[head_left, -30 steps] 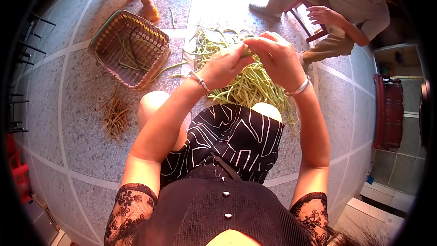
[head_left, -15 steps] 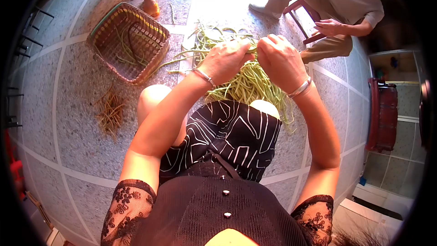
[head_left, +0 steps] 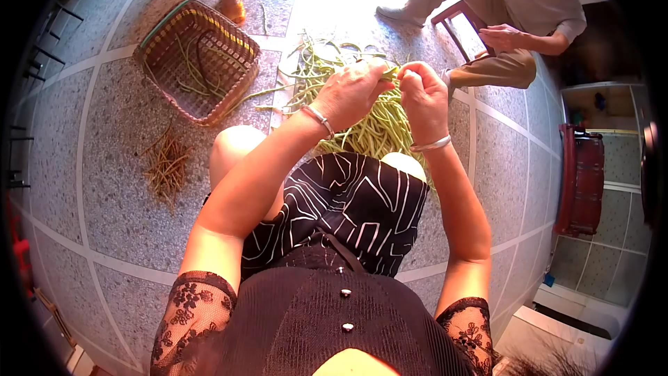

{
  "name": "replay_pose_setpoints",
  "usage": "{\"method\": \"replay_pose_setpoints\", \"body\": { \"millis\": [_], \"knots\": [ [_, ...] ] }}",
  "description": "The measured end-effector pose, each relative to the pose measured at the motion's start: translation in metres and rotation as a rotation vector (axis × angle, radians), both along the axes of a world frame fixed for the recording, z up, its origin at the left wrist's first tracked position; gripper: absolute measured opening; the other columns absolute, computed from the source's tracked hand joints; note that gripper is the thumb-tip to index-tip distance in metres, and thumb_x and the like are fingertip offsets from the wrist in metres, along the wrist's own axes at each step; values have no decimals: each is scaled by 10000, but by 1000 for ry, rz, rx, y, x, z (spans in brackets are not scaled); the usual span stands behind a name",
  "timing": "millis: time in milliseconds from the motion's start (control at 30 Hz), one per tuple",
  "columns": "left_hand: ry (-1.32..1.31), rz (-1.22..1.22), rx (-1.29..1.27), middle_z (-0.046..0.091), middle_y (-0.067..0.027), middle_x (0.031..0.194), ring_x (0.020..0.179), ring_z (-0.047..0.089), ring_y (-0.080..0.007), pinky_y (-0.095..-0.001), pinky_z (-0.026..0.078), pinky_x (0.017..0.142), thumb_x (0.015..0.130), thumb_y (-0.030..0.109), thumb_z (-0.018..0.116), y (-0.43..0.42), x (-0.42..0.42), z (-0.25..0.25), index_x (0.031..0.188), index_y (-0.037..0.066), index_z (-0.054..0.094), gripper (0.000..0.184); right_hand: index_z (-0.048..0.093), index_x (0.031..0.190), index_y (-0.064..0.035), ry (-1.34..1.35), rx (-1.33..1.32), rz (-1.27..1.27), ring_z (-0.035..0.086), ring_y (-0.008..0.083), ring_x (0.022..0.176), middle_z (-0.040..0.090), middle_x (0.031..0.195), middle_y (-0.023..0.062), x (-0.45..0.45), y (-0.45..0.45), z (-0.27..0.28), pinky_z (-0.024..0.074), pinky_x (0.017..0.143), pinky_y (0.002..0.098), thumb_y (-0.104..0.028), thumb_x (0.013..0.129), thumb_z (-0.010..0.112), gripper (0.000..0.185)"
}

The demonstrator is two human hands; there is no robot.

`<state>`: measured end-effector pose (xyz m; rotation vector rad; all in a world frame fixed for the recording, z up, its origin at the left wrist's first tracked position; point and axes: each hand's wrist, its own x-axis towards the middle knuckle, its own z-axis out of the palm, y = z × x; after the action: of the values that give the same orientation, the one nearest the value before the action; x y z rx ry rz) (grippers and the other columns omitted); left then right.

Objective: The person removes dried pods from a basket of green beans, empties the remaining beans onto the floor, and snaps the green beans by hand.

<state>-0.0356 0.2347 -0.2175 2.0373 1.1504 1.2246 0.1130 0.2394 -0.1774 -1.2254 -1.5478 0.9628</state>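
Note:
A heap of long green beans (head_left: 376, 125) lies on the floor just beyond my knees. Above it, my left hand (head_left: 353, 96) is closed around green beans (head_left: 392, 74), whose ends show past its thumb and forefinger. Close beside it, my right hand (head_left: 424, 103) is closed in a pinch at the same bean ends. Its fingers hide most of what lies between them.
To the left stands a woven basket (head_left: 243, 83) with a few long beans inside. Brown dry stalks (head_left: 167, 167) lie on the tiled floor near it. A seated person (head_left: 536, 21) is at the upper right by a wooden stool (head_left: 452, 17). Another person's foot (head_left: 233, 10) is beyond the basket.
My right hand has turned more upright, and its forearm has swung inward to the left. The left hand stays nearly in place, with a bit more green showing between the hands.

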Motion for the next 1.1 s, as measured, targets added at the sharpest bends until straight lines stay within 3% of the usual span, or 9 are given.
{"method": "replay_pose_setpoints", "body": {
  "millis": [133, 267, 300, 367, 567, 667, 833, 1100],
  "knots": [
    [-118, -41, -65, 573, -185, 825, 803, 565, -360, -430, 439, 691, 872, 239, 516, 0, 2, -2, 948, 22, 490, 232, 581, 812, -65, 308, -233, -45, 412, 6, 513, 518, 654, -41, 1, 0, 11, 320, 433, 144, -146, 901, 475, 160],
    [-232, -90, -185, 578, -186, 827, 804, 569, -345, -405, 436, 696, 885, 252, 506, 0, -3, 2, 941, 20, 492, 238, 608, 917, -33, 85, -121, 64, 504, 36, 651, 589, 770, 7, 8, -3, 21, 399, 560, 167, -93, 864, 552, 98],
    [-237, -98, -198, 578, -166, 823, 788, 566, -297, -381, 436, 699, 886, 240, 512, 0, -3, 0, 967, 18, 498, 237, 618, 942, -15, 72, -65, 100, 556, 68, 726, 618, 826, 34, 10, -3, 21, 436, 617, 187, -60, 846, 575, 114],
    [-246, -116, -224, 580, -126, 815, 755, 560, -201, -333, 436, 705, 890, 218, 524, 3, -3, -2, 1019, 13, 508, 242, 625, 928, -3, -48, 56, 137, 569, 81, 750, 623, 828, 32, 9, -3, 26, 449, 639, 203, -55, 849, 567, 111],
    [-218, -182, -286, 571, -107, 831, 767, 531, -164, -311, 425, 725, 899, 239, 513, -1, -6, 5, 1060, 23, 513, 270, 648, 907, -43, -436, 334, 194, 602, 157, 695, 632, 809, 81, 14, 7, 29, 467, 619, 261, -64, 798, 605, 119],
    [-259, -176, -256, 562, -177, 814, 763, 562, -307, -374, 432, 693, 885, 261, 514, 1, -4, 2, 962, 26, 514, 248, 644, 875, -54, -582, 375, 198, 602, 210, 686, 616, 782, 89, 10, 0, 39, 471, 617, 296, -73, 781, 604, 103],
    [-246, -192, -190, 563, -178, 830, 779, 564, -319, -381, 436, 707, 884, 253, 510, 0, -3, 0, 1003, 50, 522, 236, 614, 820, -69, -825, 702, 222, 576, 249, 723, 579, 755, 73, 5, -1, 41, 469, 618, 338, -89, 765, 588, 64],
    [-130, -200, -176, 576, -201, 909, 879, 557, -363, -420, 435, 747, 881, 255, 496, 4, -7, -3, 1031, 31, 505, 269, 548, 742, -72, -981, 796, 331, 551, 237, 727, 537, 715, 52, 1, 2, 48, 480, 626, 336, -82, 701, 603, 69]
  ]
}}
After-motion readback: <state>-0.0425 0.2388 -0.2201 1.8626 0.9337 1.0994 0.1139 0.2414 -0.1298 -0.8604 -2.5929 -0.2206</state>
